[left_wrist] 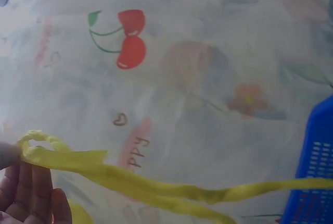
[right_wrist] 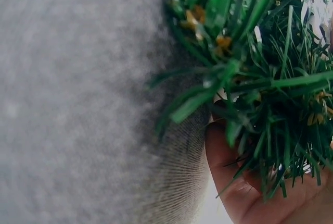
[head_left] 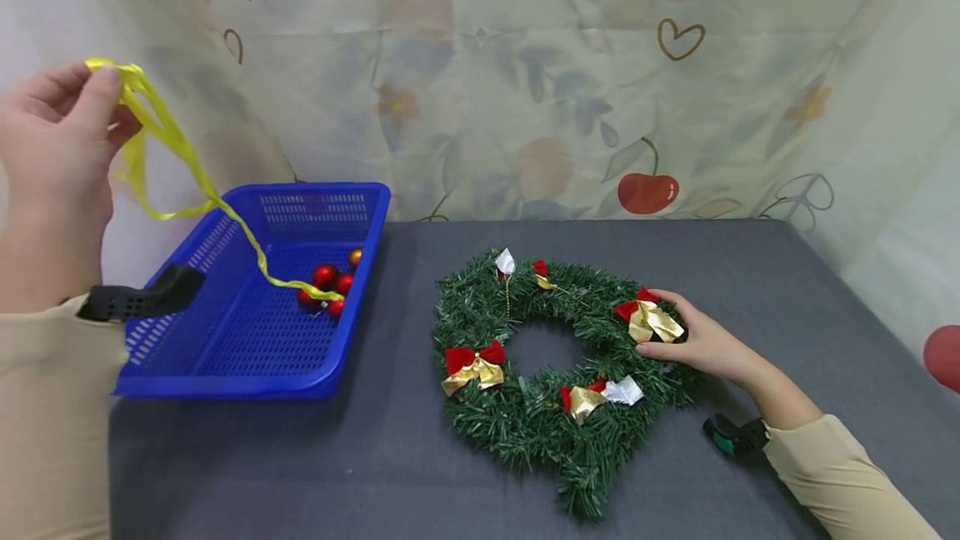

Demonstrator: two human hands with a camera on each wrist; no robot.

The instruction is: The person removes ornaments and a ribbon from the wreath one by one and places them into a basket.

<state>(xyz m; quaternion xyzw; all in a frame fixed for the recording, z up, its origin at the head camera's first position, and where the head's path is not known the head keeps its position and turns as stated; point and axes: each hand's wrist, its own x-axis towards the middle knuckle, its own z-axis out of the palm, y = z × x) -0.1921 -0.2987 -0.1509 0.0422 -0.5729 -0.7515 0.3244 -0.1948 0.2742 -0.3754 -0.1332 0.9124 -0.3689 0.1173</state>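
Observation:
High at the left of the head view, my left hand (head_left: 67, 136) pinches a yellow ribbon (head_left: 176, 140) between thumb and fingertips. The ribbon hangs in loops, and one strand runs down into a blue plastic basket (head_left: 247, 386), ending by several red baubles (head_left: 325, 276). On the table lies a green tinsel wreath (head_left: 517, 432) with red, gold and white bows. My right hand (head_left: 708, 340) grips the wreath's right side, beside a red and gold bow (head_left: 652, 319). In the right wrist view, green needles (right_wrist: 270, 88) partly cover the fingers.
A grey cloth (head_left: 405, 473) covers the table. Behind it hangs a printed curtain (head_left: 480, 90) with cherries and lettering. The basket stands left of the wreath, with a strip of table between them. A gold bauble (head_left: 355, 257) lies by the basket's right wall.

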